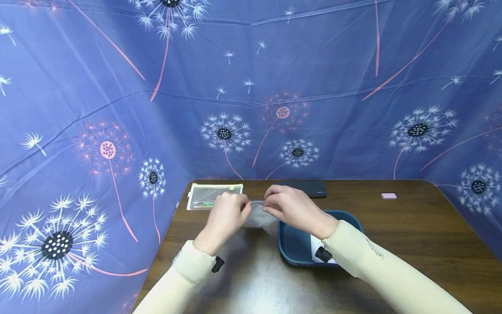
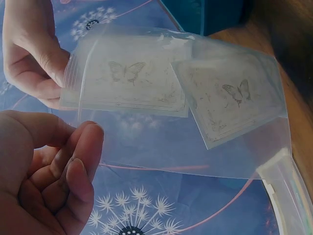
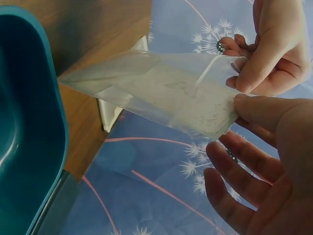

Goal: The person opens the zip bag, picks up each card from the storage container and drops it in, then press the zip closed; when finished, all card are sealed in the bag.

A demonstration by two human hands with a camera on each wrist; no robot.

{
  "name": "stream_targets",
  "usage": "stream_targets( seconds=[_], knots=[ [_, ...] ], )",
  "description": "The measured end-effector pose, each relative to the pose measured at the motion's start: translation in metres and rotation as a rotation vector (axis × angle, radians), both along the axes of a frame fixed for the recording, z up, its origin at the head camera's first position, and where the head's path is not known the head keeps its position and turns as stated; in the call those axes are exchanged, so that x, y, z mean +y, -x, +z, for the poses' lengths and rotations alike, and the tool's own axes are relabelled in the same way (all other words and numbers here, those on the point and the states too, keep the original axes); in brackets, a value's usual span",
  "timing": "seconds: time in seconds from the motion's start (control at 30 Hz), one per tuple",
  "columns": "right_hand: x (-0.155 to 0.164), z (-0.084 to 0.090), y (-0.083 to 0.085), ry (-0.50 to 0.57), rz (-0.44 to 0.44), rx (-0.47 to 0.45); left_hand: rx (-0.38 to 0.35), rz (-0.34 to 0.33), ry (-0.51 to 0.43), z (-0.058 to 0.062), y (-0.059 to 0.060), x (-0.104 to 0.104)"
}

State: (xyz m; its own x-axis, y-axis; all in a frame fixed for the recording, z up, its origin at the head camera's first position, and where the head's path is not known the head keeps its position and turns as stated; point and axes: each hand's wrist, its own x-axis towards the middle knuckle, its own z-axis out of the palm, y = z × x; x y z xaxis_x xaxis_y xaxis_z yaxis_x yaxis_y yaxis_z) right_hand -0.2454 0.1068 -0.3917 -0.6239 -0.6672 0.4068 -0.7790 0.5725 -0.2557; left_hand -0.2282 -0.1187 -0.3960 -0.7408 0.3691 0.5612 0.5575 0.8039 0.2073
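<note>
Between both hands hangs a clear zip bag (image 1: 259,218), held up above the table. Inside lie a card with a butterfly print (image 2: 127,73) near the bag's mouth and a second butterfly card (image 2: 234,103), tilted, toward the bottom. My left hand (image 1: 225,218) pinches one corner of the mouth between thumb and index finger. With thumb and fingers, my right hand (image 1: 296,209) grips the other side of the mouth, where the first card's end lies; its remaining fingers (image 3: 234,196) are spread below in the right wrist view.
A dark blue bin (image 1: 288,257) with white paper (image 1: 317,248) in it stands under my right forearm. Behind my hands lie a mesh zip pouch (image 1: 204,194) and a black case (image 1: 313,188). A pink block (image 1: 388,196) sits at the right, before the dandelion cloth (image 1: 345,109).
</note>
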Motion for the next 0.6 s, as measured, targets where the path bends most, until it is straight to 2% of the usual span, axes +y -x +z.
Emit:
stream_targets(
  seconds=[0.23, 0.6],
  knots=[
    [-0.0018, -0.0013, 0.0009, -0.027, 0.021, -0.041, 0.004, -0.002, 0.005, 0.0001, 0.0008, 0.0010],
    [-0.0088, -0.0079, 0.0052, -0.099, 0.045, -0.027, 0.001, -0.003, 0.011, 0.0014, 0.0006, 0.0023]
  ],
)
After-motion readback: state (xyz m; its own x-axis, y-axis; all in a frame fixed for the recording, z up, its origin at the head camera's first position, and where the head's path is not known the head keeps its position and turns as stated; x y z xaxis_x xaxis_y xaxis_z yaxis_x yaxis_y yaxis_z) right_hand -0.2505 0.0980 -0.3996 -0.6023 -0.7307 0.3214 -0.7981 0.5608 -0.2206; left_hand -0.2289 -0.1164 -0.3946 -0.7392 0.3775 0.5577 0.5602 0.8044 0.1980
